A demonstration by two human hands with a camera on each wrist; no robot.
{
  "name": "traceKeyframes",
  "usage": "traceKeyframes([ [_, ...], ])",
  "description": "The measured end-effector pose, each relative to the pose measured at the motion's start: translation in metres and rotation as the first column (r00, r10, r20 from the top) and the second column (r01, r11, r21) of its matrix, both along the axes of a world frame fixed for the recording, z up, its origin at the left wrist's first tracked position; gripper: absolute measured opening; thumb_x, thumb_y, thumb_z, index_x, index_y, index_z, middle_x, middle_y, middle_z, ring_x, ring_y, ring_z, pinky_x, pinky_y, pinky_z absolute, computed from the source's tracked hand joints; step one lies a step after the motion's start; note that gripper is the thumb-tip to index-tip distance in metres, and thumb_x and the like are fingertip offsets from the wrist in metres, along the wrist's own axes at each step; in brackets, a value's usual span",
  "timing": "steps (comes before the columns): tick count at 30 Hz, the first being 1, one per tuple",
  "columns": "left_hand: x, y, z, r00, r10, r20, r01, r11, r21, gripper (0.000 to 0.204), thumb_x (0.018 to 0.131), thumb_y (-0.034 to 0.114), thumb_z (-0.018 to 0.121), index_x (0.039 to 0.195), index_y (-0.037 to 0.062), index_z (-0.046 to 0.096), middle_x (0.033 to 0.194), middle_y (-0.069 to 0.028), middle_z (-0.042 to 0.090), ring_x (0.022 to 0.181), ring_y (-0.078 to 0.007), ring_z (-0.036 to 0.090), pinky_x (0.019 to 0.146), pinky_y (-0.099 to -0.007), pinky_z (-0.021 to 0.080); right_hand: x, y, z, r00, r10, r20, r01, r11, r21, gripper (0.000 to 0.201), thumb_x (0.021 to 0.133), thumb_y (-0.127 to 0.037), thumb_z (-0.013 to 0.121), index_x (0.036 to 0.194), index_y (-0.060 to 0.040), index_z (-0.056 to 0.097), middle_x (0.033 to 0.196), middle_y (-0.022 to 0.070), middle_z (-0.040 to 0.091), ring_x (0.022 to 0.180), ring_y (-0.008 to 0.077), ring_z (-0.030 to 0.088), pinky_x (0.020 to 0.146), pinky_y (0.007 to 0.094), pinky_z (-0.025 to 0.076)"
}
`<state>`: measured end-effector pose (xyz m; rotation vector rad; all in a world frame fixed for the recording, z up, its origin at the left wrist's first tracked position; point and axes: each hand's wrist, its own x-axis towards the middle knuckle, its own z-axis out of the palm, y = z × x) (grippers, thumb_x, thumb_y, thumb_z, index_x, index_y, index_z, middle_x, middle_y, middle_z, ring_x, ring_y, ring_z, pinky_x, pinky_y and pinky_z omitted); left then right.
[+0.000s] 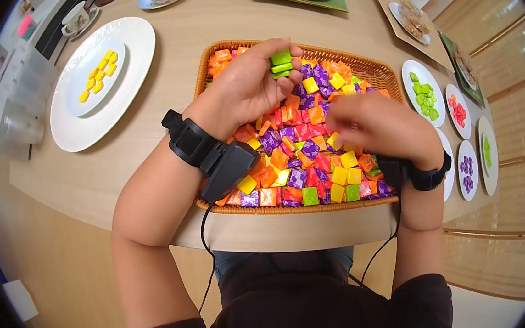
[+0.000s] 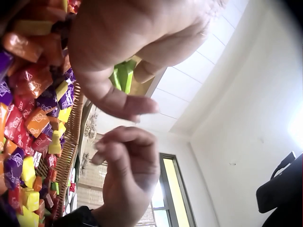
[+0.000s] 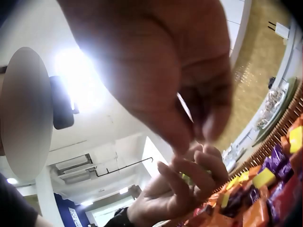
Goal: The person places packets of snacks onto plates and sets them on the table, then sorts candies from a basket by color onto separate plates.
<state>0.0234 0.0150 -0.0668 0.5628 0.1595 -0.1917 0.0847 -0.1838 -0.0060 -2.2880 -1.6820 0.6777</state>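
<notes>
My left hand (image 1: 244,88) is raised over the left part of a wicker basket (image 1: 386,75), palm turned up. Its curled fingers hold a small stack of green wrapped candies (image 1: 281,63); a bit of green (image 2: 124,75) also shows between the fingers in the left wrist view. Mixed wrapped candies (image 1: 316,116) in orange, purple, red, yellow and green fill the basket. Blurred over the basket's right side is my right hand (image 1: 380,121), fingers bent and thumb apart from them. Nothing shows in it in the left wrist view.
A large white plate (image 1: 142,62) at left bears a smaller plate with yellow candies (image 1: 98,77). Right of the basket, a plate of green candies (image 1: 424,94) and a plate of purple candies (image 1: 467,174) stand among others. A cup (image 1: 76,19) stands back left.
</notes>
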Motion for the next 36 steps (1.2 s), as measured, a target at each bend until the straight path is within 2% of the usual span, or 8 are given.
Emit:
traceKeyframes([
  [5,-0.005,0.001,0.004,0.997,0.069,-0.034,-0.068,0.998,0.016,0.022,0.089,0.024,0.048,0.093,0.002,0.05,0.076,-0.0033,0.048,0.061,-0.0069,0.044,0.041,-0.0134,0.035,-0.016,0.002,-0.009,0.992,0.128,0.016,-0.12,0.957,-0.265,0.022,0.068,-0.014,0.068,0.078,-0.0026,0.052,0.074,0.0112,0.054,0.069,0.0278,0.054,0.061,0.0363,0.043],
  [15,-0.002,0.001,0.0,0.994,0.106,-0.002,-0.105,0.989,0.104,0.021,0.089,0.022,0.047,0.097,0.0019,0.049,0.078,-0.003,0.047,0.067,-0.008,0.046,0.05,-0.0149,0.04,-0.011,-0.005,-0.026,0.978,0.168,0.126,-0.172,0.985,0.017,0.024,0.066,-0.008,0.065,0.083,-0.0003,0.051,0.082,0.0139,0.054,0.081,0.0321,0.053,0.071,0.0392,0.044],
  [22,-0.002,-0.001,-0.001,1.0,0.026,0.014,-0.027,0.995,0.1,0.023,0.09,0.023,0.044,0.097,0.0013,0.049,0.083,-0.0056,0.05,0.07,-0.0113,0.049,0.053,-0.0178,0.044,0.008,0.009,-0.008,0.986,-0.05,0.158,0.003,0.959,0.283,0.023,0.074,-0.009,0.059,0.095,-0.0043,0.052,0.081,0.0133,0.058,0.078,0.027,0.057,0.062,0.0355,0.046],
  [24,-0.001,-0.002,-0.002,0.997,-0.076,-0.002,0.076,0.994,0.08,0.03,0.092,0.027,0.041,0.102,-0.0003,0.048,0.092,-0.0105,0.054,0.079,-0.0163,0.055,0.065,-0.0228,0.051,0.004,0.015,-0.007,0.943,-0.264,-0.202,0.331,0.801,0.499,0.028,0.077,-0.006,0.059,0.104,-0.0048,0.052,0.087,0.011,0.059,0.079,0.0179,0.059,0.061,0.0304,0.047],
  [25,-0.002,-0.004,0.0,0.998,-0.067,-0.001,0.067,0.995,0.077,0.03,0.092,0.027,0.041,0.102,-0.0003,0.048,0.092,-0.0105,0.054,0.079,-0.0163,0.055,0.065,-0.0228,0.051,0.0,0.019,-0.008,0.946,-0.256,-0.199,0.323,0.806,0.497,0.028,0.077,-0.006,0.059,0.104,-0.0048,0.052,0.087,0.011,0.059,0.079,0.0179,0.059,0.061,0.0304,0.047],
  [29,-0.004,-0.006,0.002,0.966,-0.236,0.106,0.241,0.97,-0.037,0.038,0.093,0.029,0.039,0.111,-0.0038,0.045,0.102,-0.0155,0.055,0.087,-0.0205,0.059,0.075,-0.0257,0.054,-0.013,0.024,-0.006,0.962,-0.181,-0.206,0.273,0.562,0.781,0.021,0.077,-0.004,0.06,0.098,-0.0044,0.058,0.095,0.009,0.057,0.081,0.015,0.057,0.061,0.0276,0.047],
  [32,-0.001,-0.003,0.002,0.998,-0.065,0.019,0.066,0.997,-0.042,0.031,0.092,0.023,0.043,0.108,-0.0027,0.045,0.097,-0.0154,0.054,0.071,-0.0148,0.059,0.049,-0.0155,0.051,-0.014,0.015,0.005,0.988,0.071,0.134,-0.134,0.823,0.552,0.017,0.074,-0.006,0.061,0.09,-0.005,0.056,0.088,0.008,0.055,0.083,0.0239,0.053,0.071,0.0318,0.044],
  [36,0.004,0.012,-0.016,0.974,-0.163,0.158,0.195,0.957,-0.214,0.026,0.091,0.02,0.044,0.101,-0.0034,0.046,0.087,-0.0114,0.051,0.063,-0.0109,0.052,0.043,-0.0137,0.045,-0.027,0.01,-0.002,0.92,0.392,-0.029,-0.358,0.867,0.345,0.015,0.073,-0.006,0.062,0.087,-0.0049,0.056,0.085,0.0075,0.053,0.083,0.0247,0.051,0.072,0.0331,0.043],
])
